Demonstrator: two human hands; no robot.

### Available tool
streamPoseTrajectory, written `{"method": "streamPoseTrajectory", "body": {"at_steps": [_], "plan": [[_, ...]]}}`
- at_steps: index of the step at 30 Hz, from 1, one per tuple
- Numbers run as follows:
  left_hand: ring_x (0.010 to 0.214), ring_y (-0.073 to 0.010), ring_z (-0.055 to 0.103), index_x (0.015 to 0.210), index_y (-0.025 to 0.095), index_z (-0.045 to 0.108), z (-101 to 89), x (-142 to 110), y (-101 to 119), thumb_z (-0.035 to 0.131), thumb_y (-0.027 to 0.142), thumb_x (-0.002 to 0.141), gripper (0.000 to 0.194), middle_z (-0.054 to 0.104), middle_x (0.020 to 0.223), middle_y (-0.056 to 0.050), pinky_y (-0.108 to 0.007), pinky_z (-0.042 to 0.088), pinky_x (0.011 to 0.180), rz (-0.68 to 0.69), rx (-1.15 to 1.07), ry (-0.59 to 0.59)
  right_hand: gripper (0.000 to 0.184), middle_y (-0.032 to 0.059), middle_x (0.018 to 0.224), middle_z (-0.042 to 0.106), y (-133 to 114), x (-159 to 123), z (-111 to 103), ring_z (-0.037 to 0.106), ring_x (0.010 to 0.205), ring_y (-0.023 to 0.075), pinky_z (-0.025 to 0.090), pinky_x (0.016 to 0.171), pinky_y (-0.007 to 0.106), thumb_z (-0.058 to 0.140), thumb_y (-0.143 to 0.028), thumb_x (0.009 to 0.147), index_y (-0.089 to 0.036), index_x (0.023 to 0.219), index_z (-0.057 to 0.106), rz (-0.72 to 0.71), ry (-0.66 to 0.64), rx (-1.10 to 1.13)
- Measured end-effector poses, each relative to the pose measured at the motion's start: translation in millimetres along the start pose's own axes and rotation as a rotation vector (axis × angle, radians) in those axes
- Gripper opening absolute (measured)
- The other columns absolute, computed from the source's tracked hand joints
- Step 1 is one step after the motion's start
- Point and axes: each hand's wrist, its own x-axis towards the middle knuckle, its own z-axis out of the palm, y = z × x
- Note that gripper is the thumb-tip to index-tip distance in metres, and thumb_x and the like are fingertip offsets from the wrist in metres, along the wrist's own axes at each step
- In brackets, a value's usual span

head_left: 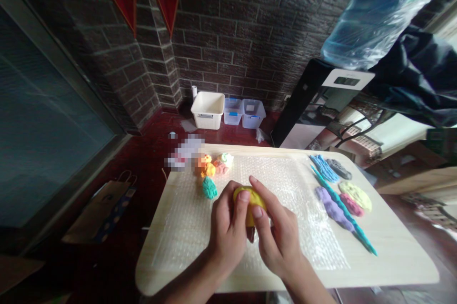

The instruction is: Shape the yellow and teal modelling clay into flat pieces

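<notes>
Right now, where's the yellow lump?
In the head view, below and slightly right of centre: the yellow lump is held between the left hand and the right hand, over the bubble wrap.

Left grip [227, 220] and right grip [279, 230] hold 1 yellow lump [254, 197].

From the bottom edge, bare forearms [194, 275] converge at lower centre; left hand [226, 230] and right hand [282, 235] face each other, fingers [268, 195] bent, thumbs [242, 206] uppermost.

Yellow lump [253, 197] partly hidden by thumbs [244, 196]; blue bottle [380, 13] cut by top edge; pixelated patch [188, 150] unreadable.
</notes>
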Motion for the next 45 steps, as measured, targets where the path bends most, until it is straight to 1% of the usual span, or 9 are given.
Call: {"method": "streamPoseTrajectory", "body": {"at_steps": [4, 8, 14, 19, 25, 30, 34, 39, 45], "plan": [[0.049, -0.0101, 0.050, 0.080, 0.023, 0.053, 2.0, 2.4, 1.8, 0.055, 0.059, 0.103, 0.043, 0.053, 0.064, 0.005, -0.021, 0.042, 0.046, -0.047, -0.030, 0.046, 0.057, 0.0009, 0.083, 0.073, 1.1, -2.6, 2.3, 0.063, 0.054, 0.0140, 0.055, 0.049, 0.026, 0.057, -0.025, 0.107, -0.029, 0.162, 0.043, 0.041, 0.006, 0.016], [0.061, -0.0124, 0.054, 0.077, 0.022, 0.055, 1.8, 4.4, -0.2, 0.057, 0.061, 0.102, 0.045, 0.054, 0.069, 0.003, -0.022, 0.050, 0.059, -0.009, 0.030, 0.132, 0.057, 0.0078, 0.108, 0.079, 1.5, 1.9, 2.3, 0.068, 0.061, 0.0147, 0.060, 0.058, 0.029, 0.055, -0.022, 0.107, -0.031, 0.162, 0.044, -0.046, -0.021, -0.104], [0.063, -0.0132, 0.055, 0.079, 0.022, 0.059, 2.5, 4.2, -2.8, 0.059, 0.063, 0.100, 0.045, 0.057, 0.069, 0.002, -0.023, 0.051, 0.060, -0.042, 0.027, 0.168, 0.065, 0.0089, 0.108, 0.078, 7.2, 1.7, 4.5, 0.073, 0.073, 0.0192, 0.065, 0.071, 0.036, 0.055, -0.021, 0.106, -0.031, 0.168, 0.035, -0.099, 0.038, -0.184], [0.065, -0.0146, 0.060, 0.081, 0.023, 0.061, 4.4, 2.8, -0.4, 0.058, 0.066, 0.099, 0.047, 0.063, 0.072, 0.001, -0.024, 0.054, 0.062, -0.032, 0.031, 0.214, 0.059, 0.0086, 0.107, 0.077, 9.0, -8.0, 13.1, 0.065, 0.059, 0.0124, 0.057, 0.053, 0.025, 0.059, -0.024, 0.107, -0.029, 0.164, 0.045, 0.055, 0.097, 0.036], [0.053, -0.0126, 0.053, 0.086, 0.023, 0.062, 4.1, 1.8, 0.9, 0.061, 0.068, 0.096, 0.047, 0.058, 0.067, 0.003, -0.023, 0.040, 0.043, -0.102, -0.018, 0.217, 0.050, -0.0031, 0.067, 0.063, -4.4, 0.9, 15.9, 0.059, 0.057, 0.0125, 0.054, 0.055, 0.025, 0.068, -0.035, 0.103, -0.024, 0.152, 0.061, 0.326, 0.082, 0.491], [0.066, -0.0147, 0.061, 0.094, 0.022, 0.065, 4.7, 1.6, 0.7, 0.060, 0.070, 0.096, 0.049, 0.064, 0.076, 0.000, -0.024, 0.051, 0.058, -0.061, -0.014, 0.231, 0.046, -0.0091, 0.056, 0.051, -12.8, 12.2, 13.8, 0.044, 0.047, 0.0074, 0.047, 0.050, 0.021, 0.081, -0.039, 0.093, -0.025, 0.137, 0.073, 0.436, 0.075, 0.736], [0.072, -0.0153, 0.063, 0.093, 0.022, 0.066, 1.1, 5.1, 2.6, 0.057, 0.061, 0.102, 0.041, 0.066, 0.081, -0.001, -0.024, 0.053, 0.065, -0.086, -0.004, 0.063, 0.043, -0.0058, 0.060, 0.057, -10.7, 14.5, 3.4, 0.047, 0.049, 0.0085, 0.043, 0.048, 0.020, 0.076, -0.041, 0.097, -0.023, 0.137, 0.073, 0.402, 0.149, 0.561], [0.095, -0.0170, 0.068, 0.099, 0.021, 0.072, -4.7, 15.8, 8.6, 0.069, 0.043, 0.101, 0.022, 0.073, 0.100, -0.004, -0.026, 0.055, 0.087, -0.117, -0.109, -0.153, 0.038, 0.0045, 0.085, 0.073, -4.0, 16.0, -19.0, 0.064, 0.065, 0.0153, 0.053, 0.057, 0.026, 0.066, -0.036, 0.104, -0.024, 0.139, 0.072, 0.209, 0.117, 0.136], [0.102, -0.0185, 0.070, 0.122, 0.024, 0.075, -5.9, 15.6, 8.1, 0.075, 0.036, 0.097, 0.028, 0.076, 0.113, -0.006, -0.027, 0.056, 0.090, -0.172, -0.207, -0.182, 0.050, 0.0098, 0.110, 0.079, -1.9, 13.4, -26.4, 0.071, 0.072, 0.0188, 0.061, 0.063, 0.031, 0.060, -0.027, 0.105, -0.025, 0.155, 0.056, -0.072, 0.104, -0.187]]}}
